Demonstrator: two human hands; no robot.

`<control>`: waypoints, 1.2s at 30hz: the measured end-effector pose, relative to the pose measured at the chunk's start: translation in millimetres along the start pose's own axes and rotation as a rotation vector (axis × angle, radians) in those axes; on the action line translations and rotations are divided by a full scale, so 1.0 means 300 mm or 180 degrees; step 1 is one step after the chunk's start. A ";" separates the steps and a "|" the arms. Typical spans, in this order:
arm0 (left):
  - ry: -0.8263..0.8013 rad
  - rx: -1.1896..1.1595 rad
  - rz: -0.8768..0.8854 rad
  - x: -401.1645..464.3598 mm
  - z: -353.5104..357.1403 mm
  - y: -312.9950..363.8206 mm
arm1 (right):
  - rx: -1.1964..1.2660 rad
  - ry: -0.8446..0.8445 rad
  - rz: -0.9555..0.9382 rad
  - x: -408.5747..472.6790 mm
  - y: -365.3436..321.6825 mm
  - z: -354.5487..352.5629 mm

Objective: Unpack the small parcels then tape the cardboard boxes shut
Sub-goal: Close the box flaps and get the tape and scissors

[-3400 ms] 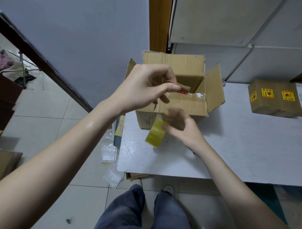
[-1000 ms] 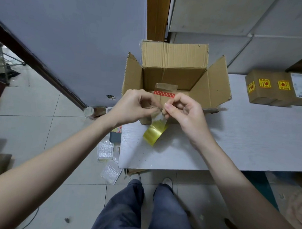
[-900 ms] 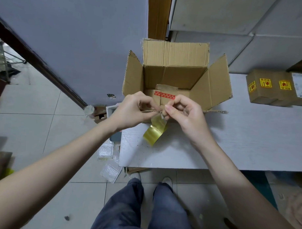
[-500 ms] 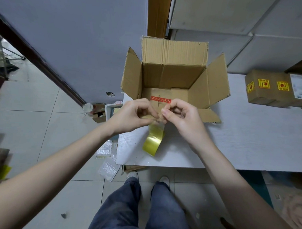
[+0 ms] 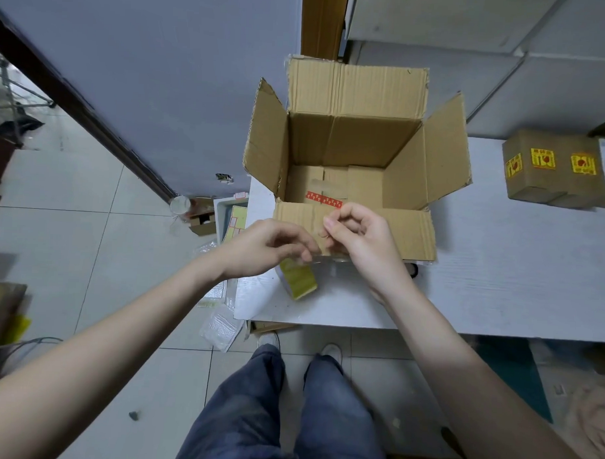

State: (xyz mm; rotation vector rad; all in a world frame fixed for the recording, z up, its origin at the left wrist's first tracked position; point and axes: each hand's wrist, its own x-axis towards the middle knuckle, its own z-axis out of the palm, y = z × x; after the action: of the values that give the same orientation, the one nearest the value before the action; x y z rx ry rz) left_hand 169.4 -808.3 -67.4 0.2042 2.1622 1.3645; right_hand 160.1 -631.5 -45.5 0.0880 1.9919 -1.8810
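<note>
An open cardboard box [image 5: 357, 94] stands on the white table [image 5: 498, 270], with all its flaps spread and the near flap [image 5: 410, 233] lying toward me. Inside lies a small cardboard parcel [image 5: 325, 189] with a red tape strip. In front of the near flap, both hands work on a small yellow packet [image 5: 297, 279] in a clear wrapper. My left hand [image 5: 266, 248] pinches the wrapper just above the packet. My right hand [image 5: 359, 241] pinches the wrapper's upper end with thumb and forefinger, a little higher and to the right.
Sealed brown boxes [image 5: 550, 169] with yellow stickers sit at the table's far right. On the floor left of the table are clear bubble bags [image 5: 222, 326], a white bin [image 5: 226, 213] and scraps. My legs stand at the table's near edge.
My hands have drawn apart: the left slid down and left, the right stayed up by the flap. The box's near flap now lies flat toward me. The yellow packet hangs lower.
</note>
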 end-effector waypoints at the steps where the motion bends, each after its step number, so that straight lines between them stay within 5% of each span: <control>1: -0.0099 -0.0160 -0.0056 -0.003 0.003 -0.003 | -0.0026 0.0024 -0.0009 0.003 0.001 0.003; 8: 0.0009 -0.1404 -0.0765 -0.007 0.010 -0.004 | -0.0487 0.0241 0.0129 0.046 0.029 0.007; 21: 0.0741 -0.1206 -0.1051 0.054 0.070 0.004 | -0.1407 0.0457 0.0040 0.162 0.024 0.009; 36: 0.1005 -0.1159 -0.1311 0.075 0.088 -0.007 | -0.2367 0.0684 -0.0025 0.216 0.042 0.021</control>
State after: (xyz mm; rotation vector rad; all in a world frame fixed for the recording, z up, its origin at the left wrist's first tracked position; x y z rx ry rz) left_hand 165.5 -779.3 -86.3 -0.5989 1.9924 1.5795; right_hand 106.0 -650.8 -78.6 0.0725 2.7034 -1.0587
